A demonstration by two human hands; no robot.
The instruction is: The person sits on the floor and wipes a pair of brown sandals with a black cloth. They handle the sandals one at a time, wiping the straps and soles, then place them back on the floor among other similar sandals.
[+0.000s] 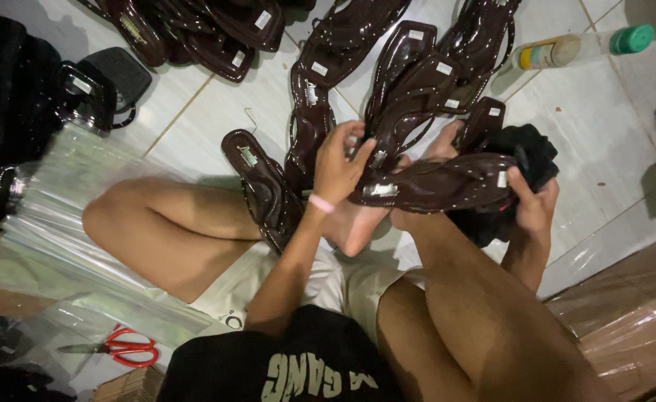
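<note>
Left hand (pixel 337 165) pinching the toe end of a dark brown sandal (pixel 436 186) held above the tiled floor (pixel 603 126) — right hand (pixel 533 205) closed round its heel and a black cloth (pixel 529 152). More sandals (pixel 328 67) toward the floor's far edge — red scissors (pixel 123 347) near its left corner.

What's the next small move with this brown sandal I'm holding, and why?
Probably draw the black cloth in the right hand along the sandal: the left hand already steadies its strap end, and the cloth sits bunched at the other end.
</note>
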